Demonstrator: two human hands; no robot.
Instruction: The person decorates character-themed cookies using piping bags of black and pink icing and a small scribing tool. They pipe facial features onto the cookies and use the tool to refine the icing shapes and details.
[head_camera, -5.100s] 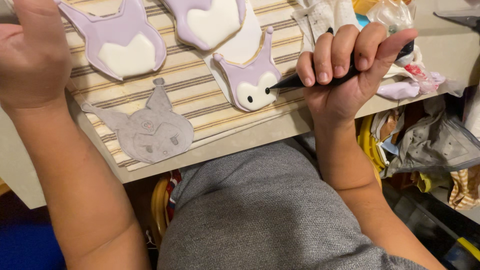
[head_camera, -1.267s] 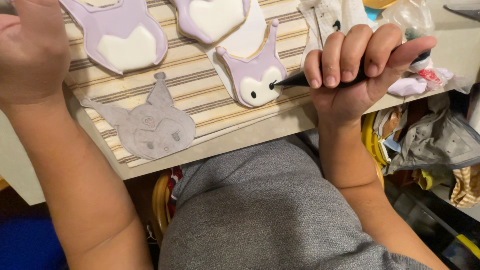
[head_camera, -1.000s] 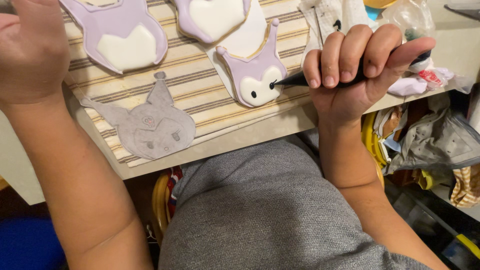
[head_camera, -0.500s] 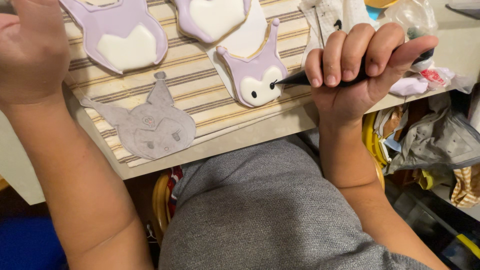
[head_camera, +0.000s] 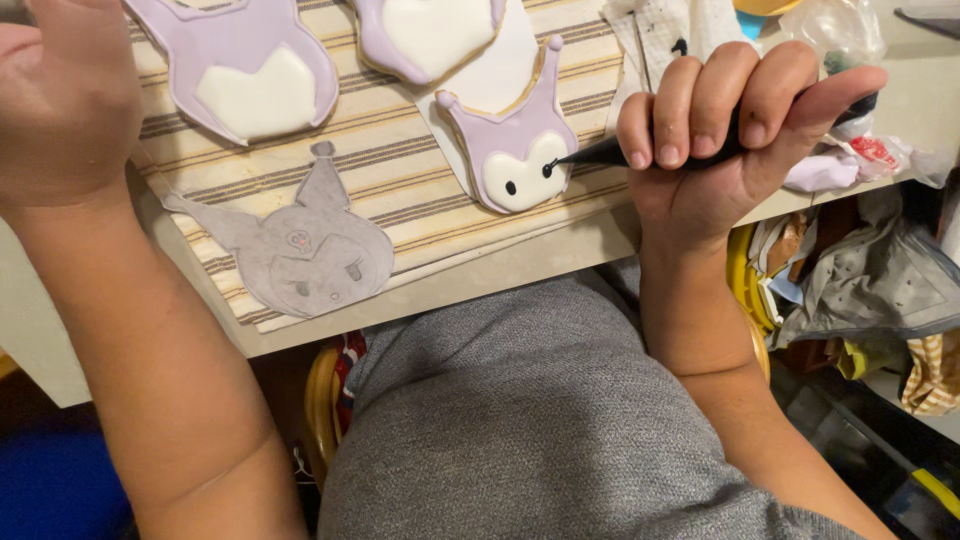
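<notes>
Piping black eye dots: right hand (head_camera: 735, 140) fingers clamped around black icing bag (head_camera: 610, 152), tip touching small purple-and-white cookie (head_camera: 512, 150) just left of fingertips. Two dots done; other iced cookies (head_camera: 250, 70) lacking faces. Left hand (head_camera: 65, 100) loosely curled, holding nothing visible.

Bare forearms and hands, no sleeves, rings or watch; heathered grey knit garment over the lap.

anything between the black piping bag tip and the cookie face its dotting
Nothing visible. The black piping bag, squeezed in the right hand, has its tip right at the second eye dot on the small purple-and-white cookie.
</notes>
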